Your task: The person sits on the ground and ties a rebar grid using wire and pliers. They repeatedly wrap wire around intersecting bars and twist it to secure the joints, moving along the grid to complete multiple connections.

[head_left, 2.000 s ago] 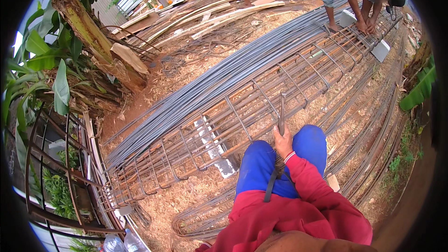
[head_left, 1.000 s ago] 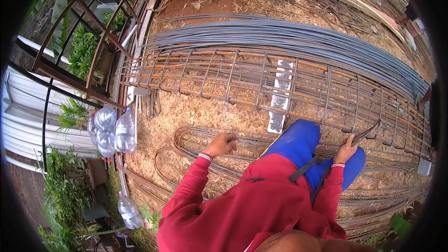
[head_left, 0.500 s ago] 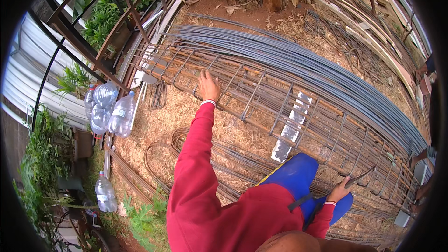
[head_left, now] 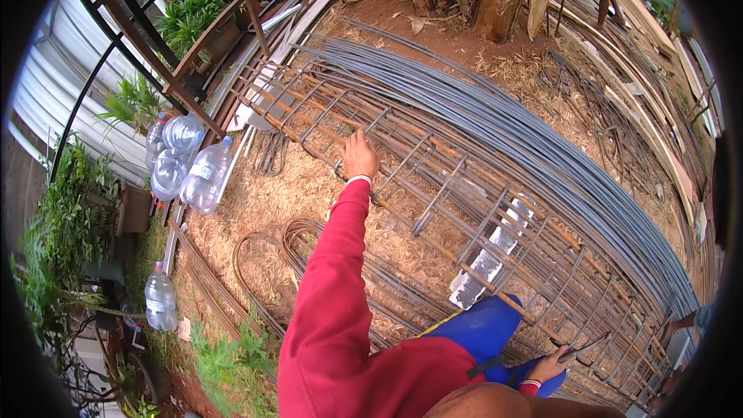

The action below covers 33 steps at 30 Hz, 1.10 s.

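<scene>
Since half a second ago the left hand (head_left: 359, 156) has reached a little farther out along the steel cage (head_left: 433, 186), the red sleeve (head_left: 333, 279) now almost straight, and the view has swung slightly so the water bottles (head_left: 186, 166) sit nearer the middle left. That hand lies on one of the cross bars at the near end of the cage, fingers curled over the rod; whether they close fully round it cannot be told from above. The right hand (head_left: 551, 364), low beside the blue trouser knee (head_left: 480, 329), is closed round the handle of a thin hooked tool (head_left: 588, 344) whose tip points toward the cage's long bars.

The cage lies flat on straw and red earth, stretching from the upper left to the lower right, with a bundle of long grey bars (head_left: 542, 155) just beyond it and loose wire coils (head_left: 294, 255) on the near side. A pale strip (head_left: 491, 259) lies underneath it.

It is likely heavy and stiff overall, though long enough to sag and twist if raised at one end. The rusty rods should give good grip but are rough, with sharp tie-wire ends. The soundest hold is probably at a crossing, where a hoop meets a long bar.
</scene>
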Motion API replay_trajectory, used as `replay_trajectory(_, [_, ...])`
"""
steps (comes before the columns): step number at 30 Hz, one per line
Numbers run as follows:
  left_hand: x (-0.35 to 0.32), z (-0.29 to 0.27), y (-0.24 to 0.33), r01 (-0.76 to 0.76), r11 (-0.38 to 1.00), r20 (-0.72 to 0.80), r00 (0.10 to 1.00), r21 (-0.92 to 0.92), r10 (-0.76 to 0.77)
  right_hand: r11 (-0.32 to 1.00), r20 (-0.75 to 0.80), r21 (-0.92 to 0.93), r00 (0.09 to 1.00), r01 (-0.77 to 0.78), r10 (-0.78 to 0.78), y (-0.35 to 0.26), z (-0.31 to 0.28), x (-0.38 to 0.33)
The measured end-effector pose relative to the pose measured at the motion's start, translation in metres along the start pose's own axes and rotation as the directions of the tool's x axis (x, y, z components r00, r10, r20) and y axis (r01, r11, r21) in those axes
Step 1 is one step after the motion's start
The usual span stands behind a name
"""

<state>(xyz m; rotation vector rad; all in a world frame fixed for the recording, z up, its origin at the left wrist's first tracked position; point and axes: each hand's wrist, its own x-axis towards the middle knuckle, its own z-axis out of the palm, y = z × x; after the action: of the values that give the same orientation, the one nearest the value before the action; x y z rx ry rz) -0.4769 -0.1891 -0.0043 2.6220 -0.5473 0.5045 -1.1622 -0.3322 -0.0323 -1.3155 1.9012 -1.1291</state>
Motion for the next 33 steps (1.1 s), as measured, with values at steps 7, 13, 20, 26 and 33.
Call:
replay_trajectory(7, [0.0, -0.001, 0.004, 0.002, 1.0, 0.01, 1.0, 0.025, -0.002, 1.0, -0.047, 0.005, 0.999, 0.014, -0.014, 0.007, 0.003, 0.004])
replay_trajectory(13, [-0.001, -0.003, 0.008, 0.024, 0.997, 0.035, 0.999, 0.069, -0.026, 0.997, -0.058, -0.061, 0.997, 0.05, -0.054, 0.022, 0.005, 0.013])
replay_trajectory(20, [-0.001, -0.002, 0.007, 0.019, 1.0, 0.028, 0.999, 0.006, -0.019, 0.982, -0.057, -0.178, 0.995, 0.071, -0.082, 0.038, 0.002, 0.026])
replay_trajectory(26, [0.0, 0.0, 0.008, 0.032, 0.999, 0.019, 0.999, -0.026, -0.032, 0.959, -0.05, -0.282, 0.999, -0.011, -0.003, 0.024, 0.002, 0.023])
replay_trajectory(33, [0.0, 0.0, 0.01, 0.052, 0.998, 0.04, 0.998, -0.024, -0.051, 0.996, -0.018, -0.066, 0.998, 0.053, -0.054, 0.011, 0.003, 0.015])
